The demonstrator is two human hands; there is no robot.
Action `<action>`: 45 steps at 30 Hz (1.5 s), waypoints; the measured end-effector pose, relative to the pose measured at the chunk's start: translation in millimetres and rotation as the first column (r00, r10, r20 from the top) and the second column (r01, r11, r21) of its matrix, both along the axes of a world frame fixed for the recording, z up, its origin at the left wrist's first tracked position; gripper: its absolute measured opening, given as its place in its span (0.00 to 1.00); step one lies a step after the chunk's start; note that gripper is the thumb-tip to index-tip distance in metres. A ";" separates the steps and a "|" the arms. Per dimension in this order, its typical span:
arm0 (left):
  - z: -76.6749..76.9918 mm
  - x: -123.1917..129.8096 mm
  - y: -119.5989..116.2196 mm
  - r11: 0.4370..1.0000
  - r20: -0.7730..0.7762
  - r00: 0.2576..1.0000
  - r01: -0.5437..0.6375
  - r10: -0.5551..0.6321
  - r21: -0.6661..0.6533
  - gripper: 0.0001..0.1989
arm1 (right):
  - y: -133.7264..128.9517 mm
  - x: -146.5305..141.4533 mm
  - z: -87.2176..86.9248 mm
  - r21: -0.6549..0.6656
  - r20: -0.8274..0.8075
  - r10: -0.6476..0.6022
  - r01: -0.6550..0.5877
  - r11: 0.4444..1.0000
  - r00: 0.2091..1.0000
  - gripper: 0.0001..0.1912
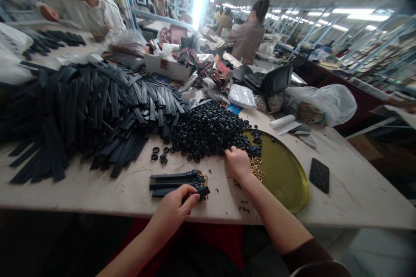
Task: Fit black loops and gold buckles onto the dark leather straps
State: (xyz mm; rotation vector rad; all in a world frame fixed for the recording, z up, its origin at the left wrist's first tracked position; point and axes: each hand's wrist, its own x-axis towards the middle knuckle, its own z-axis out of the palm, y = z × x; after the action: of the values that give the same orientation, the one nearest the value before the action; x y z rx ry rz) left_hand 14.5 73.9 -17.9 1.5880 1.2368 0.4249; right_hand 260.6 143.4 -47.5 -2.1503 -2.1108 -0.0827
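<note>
My left hand (181, 202) pinches a short black leather strap (204, 191) between thumb and fingers, above the front part of the table. Right beneath it lies a small stack of black straps (173, 177) with gold-coloured buckles (205, 180) at their right ends. At the near edge of a heap of small black loops (211, 127) is my right hand (238, 163), its fingers curled together; whatever they may hold is hidden. Gold metal buckles (257, 169) lie beside that hand on a gold oval tray (289, 173). A few loose loops (155, 150) sit left of the heap.
A large pile of black straps (97, 104) covers the table's left side. A black phone (319, 175) lies right of the tray. Behind the heap are plastic bags (338, 104), a white box (165, 68) and a black case (279, 80). Other people (248, 34) are farther back.
</note>
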 end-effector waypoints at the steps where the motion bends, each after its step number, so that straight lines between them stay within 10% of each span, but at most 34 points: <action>1: 0.8 -0.8 -2.0 1.000 0.013 1.000 -0.003 0.003 -0.003 0.15 | 1.8 0.6 -2.9 -0.004 -0.007 0.010 -0.010 1.000 1.000 0.10; 15: 11.4 0.8 -27.2 0.986 0.051 0.997 -0.060 0.053 0.158 0.14 | -67.4 -27.6 -9.4 -0.012 -0.545 0.031 -0.044 0.999 0.838 0.08; 17: 10.8 2.2 -28.5 0.976 0.087 0.991 -0.120 0.105 0.182 0.14 | -79.0 -40.4 1.3 -0.090 -0.775 -0.011 -0.094 0.991 0.631 0.10; 21: 9.0 3.6 -29.8 0.959 0.111 0.981 -0.180 0.159 0.219 0.14 | -101.2 -68.1 19.4 -0.251 -0.942 -0.293 -0.236 0.939 -0.164 0.15; 23: 7.4 2.2 -31.5 0.960 0.082 0.985 -0.166 0.151 0.224 0.14 | -108.4 -76.8 22.2 -0.270 -0.898 -0.332 -0.232 0.934 -0.291 0.16; 37: 8.5 -0.5 -21.7 0.981 -0.105 0.993 0.077 -0.059 0.179 0.13 | -113.4 -83.3 8.6 -0.326 -0.829 -0.418 -0.286 0.901 -0.371 0.13; 45: 9.1 0.2 -21.5 0.998 0.178 0.982 0.059 -0.063 0.033 0.14 | -110.7 -87.0 9.7 -0.327 -0.874 -0.381 -0.214 0.920 -0.301 0.13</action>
State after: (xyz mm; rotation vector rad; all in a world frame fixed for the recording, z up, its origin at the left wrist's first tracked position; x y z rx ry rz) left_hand 14.7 52.4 -8.8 1.5704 1.0475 0.5350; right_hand 173.5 32.6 -37.8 -1.1933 -0.7215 1.6742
